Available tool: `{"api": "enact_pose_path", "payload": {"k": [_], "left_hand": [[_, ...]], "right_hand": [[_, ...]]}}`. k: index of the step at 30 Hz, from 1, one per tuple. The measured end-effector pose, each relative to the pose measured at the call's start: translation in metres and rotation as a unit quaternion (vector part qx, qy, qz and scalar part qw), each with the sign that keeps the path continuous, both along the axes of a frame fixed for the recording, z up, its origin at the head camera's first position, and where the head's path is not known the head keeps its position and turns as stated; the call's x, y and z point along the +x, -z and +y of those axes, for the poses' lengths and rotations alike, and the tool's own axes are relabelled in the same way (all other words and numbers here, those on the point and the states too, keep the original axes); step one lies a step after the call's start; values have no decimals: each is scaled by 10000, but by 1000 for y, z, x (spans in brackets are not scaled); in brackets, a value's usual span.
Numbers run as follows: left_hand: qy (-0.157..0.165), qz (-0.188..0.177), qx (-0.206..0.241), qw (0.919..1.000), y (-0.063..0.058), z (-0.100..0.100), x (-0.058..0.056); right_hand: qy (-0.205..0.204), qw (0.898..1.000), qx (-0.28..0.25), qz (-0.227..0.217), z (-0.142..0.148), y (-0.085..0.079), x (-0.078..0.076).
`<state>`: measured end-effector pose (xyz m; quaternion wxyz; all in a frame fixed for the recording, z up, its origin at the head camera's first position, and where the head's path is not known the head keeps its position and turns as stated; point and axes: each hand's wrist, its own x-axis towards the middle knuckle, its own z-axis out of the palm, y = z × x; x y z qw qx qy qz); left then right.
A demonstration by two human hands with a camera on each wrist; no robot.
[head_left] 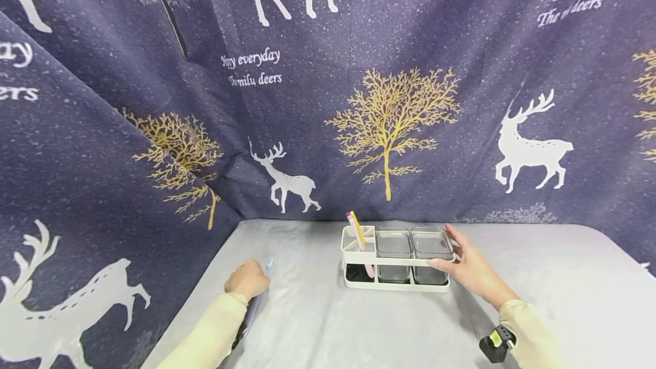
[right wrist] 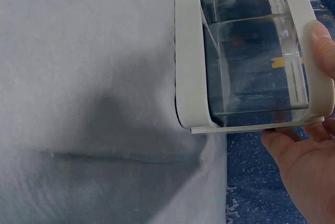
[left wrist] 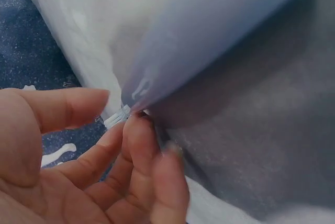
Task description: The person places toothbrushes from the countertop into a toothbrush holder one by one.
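Note:
On the left side of the table, my left hand (head_left: 247, 279) holds a light blue toothbrush (head_left: 253, 316). Its pale bristles (left wrist: 117, 117) show between the thumb and the curled fingers in the left wrist view, and the blurred handle runs toward the camera. My right hand (head_left: 474, 275) grips the right end of a white two-tier toothbrush holder (head_left: 397, 288), its thumb on the upper rim and its other fingers around the end. Two clear cups (head_left: 393, 244) sit side by side in the holder. A pink and a yellow stick-like item (head_left: 359, 233) lean in its left compartment.
A grey-white cloth (head_left: 307, 323) covers the table. Behind and to the left hangs a dark blue curtain (head_left: 307, 113) with deer and trees. A black wrist camera (head_left: 497, 344) is strapped to the right wrist.

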<state>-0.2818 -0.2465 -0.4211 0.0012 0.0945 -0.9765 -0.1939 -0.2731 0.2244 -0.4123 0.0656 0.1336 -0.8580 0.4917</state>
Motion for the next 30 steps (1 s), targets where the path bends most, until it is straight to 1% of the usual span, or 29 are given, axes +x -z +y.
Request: {"api": "enact_pose_path", "payload": {"k": [10, 15, 21, 25, 30], "left_hand": [[-28, -3, -140, 9999, -2, 4, 0], [47, -5, -89, 9999, -2, 5, -1], [105, 110, -36, 9999, 0, 4, -1], [80, 191, 30, 9998, 2, 3, -1], [45, 178, 153, 9997, 4, 2, -2]], "right_hand": [[30, 9999, 85, 81, 1, -1, 1], [15, 9999, 81, 85, 1, -1, 1], [6, 9998, 91, 190, 1, -1, 0], [26, 9998, 91, 196, 1, -1, 0], [24, 9999, 59, 155, 2, -1, 0]]}}
